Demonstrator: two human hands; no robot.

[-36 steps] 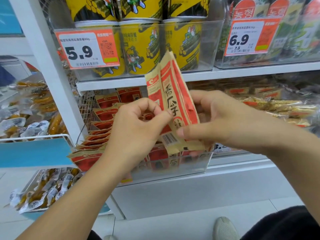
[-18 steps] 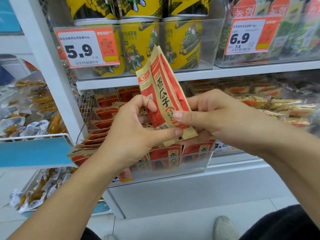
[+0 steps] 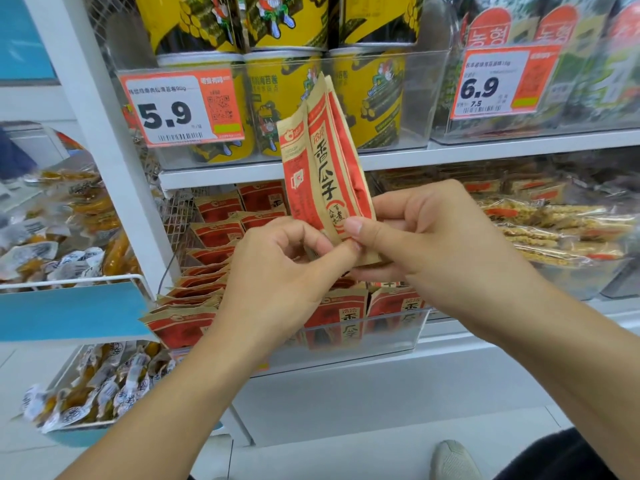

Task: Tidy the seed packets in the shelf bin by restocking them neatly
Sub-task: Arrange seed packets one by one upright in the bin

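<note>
Seed packets [image 3: 323,174]: small stack pinched by left hand [image 3: 277,268] and right hand [image 3: 426,244]; clear bin [image 3: 394,336] below grip part-filled, leftward packets unsorted.

Yellow cans [image 3: 287,98] stand stacked in a clear tub on the upper shelf [image 3: 485,152], behind an orange price tag [image 3: 181,109] reading 5.9. To their right, green packets [image 3: 595,60] sit behind a second price tag [image 3: 502,83] reading 6.9. Wrapped snack bars [image 3: 547,226] lie on the lower shelf at right. At left, wrapped sausages [image 3: 52,237] fill a blue-fronted rack [image 3: 69,311]. A grey shoe [image 3: 452,460] rests on the pale floor [image 3: 311,459].
</note>
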